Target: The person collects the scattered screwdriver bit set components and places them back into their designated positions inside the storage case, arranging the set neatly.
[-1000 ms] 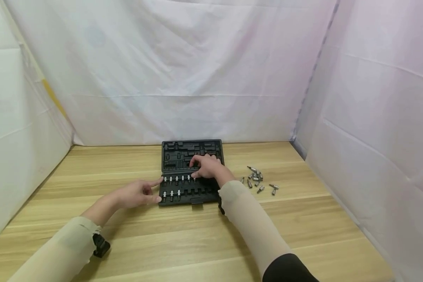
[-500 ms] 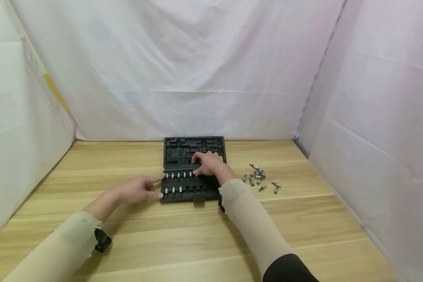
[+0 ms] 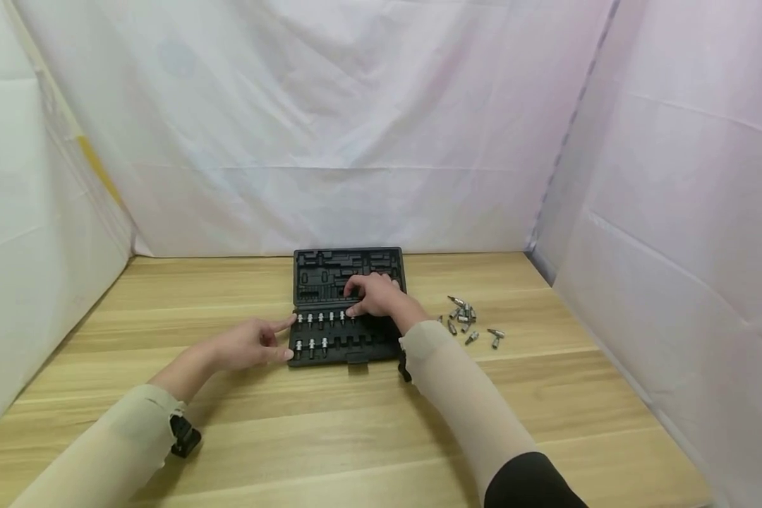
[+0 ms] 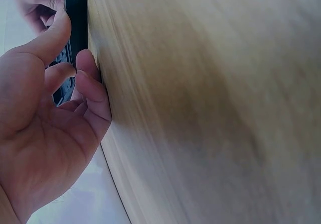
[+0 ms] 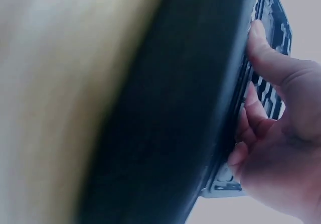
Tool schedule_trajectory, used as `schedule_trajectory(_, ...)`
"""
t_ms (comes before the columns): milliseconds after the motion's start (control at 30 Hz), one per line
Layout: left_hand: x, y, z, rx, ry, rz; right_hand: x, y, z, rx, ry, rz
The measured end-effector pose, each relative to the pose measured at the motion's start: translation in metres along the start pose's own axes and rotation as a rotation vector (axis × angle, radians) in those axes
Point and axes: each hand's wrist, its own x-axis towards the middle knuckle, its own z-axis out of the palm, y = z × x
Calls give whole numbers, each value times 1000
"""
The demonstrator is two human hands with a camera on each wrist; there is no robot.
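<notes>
A black case [image 3: 381,351] lies unfolded on the table, silver bit sockets standing in two rows of slots. In its front row, bit sockets [image 3: 312,346] fill the left end. My left hand [image 3: 244,344] has thumb and index finger spread against the case's left edge, and its other fingers bend loosely in the left wrist view. Over the back row is my right hand [image 3: 379,295]. Its thumb [image 5: 257,33] reaches out straight and touches a bit socket [image 3: 353,320], mostly covered by the hand. The right index finger arches above, apart from the thumb.
Several loose bit sockets [image 3: 463,316] lie in a cluster on the wooden table [image 3: 330,430], right of the case. A few more lie slightly nearer. The case's moulded lid [image 3: 317,258] leans back, close to the white curtain [image 3: 330,141].
Both hands keep nearly the same place at the case, the right thumb still at the same bit socket. The head view has shifted slightly.
</notes>
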Motion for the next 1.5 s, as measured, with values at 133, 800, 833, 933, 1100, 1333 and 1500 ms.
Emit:
schedule_trajectory(133, 1, 0, 1, 9, -3, 2, -1, 7, 2, 93, 4, -48)
schedule_trajectory(800, 1, -2, 2, 7, 3, -22, -17, 25, -20, 222, -8, -243)
schedule_trajectory(833, 1, -2, 2, 5, 6, -24, -19, 29, -23, 229, -4, -248)
schedule_trajectory(933, 3, -2, 2, 12, 8, -17, -28, 40, -32, 228, 7, -261)
schedule_trajectory(1100, 6, 0, 2, 16, 0, -12, -48, 67, -45, 236, 41, -256)
schedule_trajectory(1333, 9, 1, 1, 24, -3, -21, -81, 108, -62, 247, 89, -175)
schedule_trajectory(1500, 9, 2, 1, 26, 0, -16, -101, 139, -69, 227, 127, -139)
